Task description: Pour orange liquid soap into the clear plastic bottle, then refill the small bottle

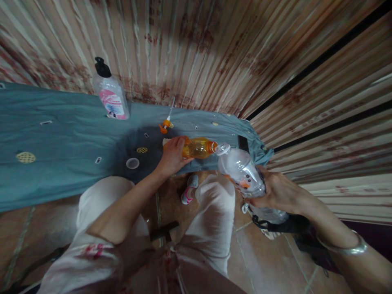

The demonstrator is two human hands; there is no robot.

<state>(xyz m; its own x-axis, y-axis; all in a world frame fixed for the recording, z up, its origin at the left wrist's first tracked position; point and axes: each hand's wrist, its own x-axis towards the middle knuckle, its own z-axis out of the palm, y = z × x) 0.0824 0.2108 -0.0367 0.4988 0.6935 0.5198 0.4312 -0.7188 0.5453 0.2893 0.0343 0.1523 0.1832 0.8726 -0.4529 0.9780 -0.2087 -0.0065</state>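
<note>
My left hand (175,156) is wrapped round an orange see-through bottle (199,148), which lies tipped on its side with its neck to the right. My right hand (274,190) grips a large clear plastic bottle (240,167) with an orange mark on its side, tilted up to the left. The mouths of the two bottles meet or nearly meet; I cannot tell whether liquid passes between them. Beyond my left hand, an orange pump head (165,125) with a clear tube lies on the teal cloth (73,139). A small whitish round cap (132,163) rests nearer to me.
A clear pump bottle (113,98) with a black top and pink label stands at the back left. A dark flat object (243,143) lies near the cloth's right end. Pleated curtains (183,53) rise behind and to the right.
</note>
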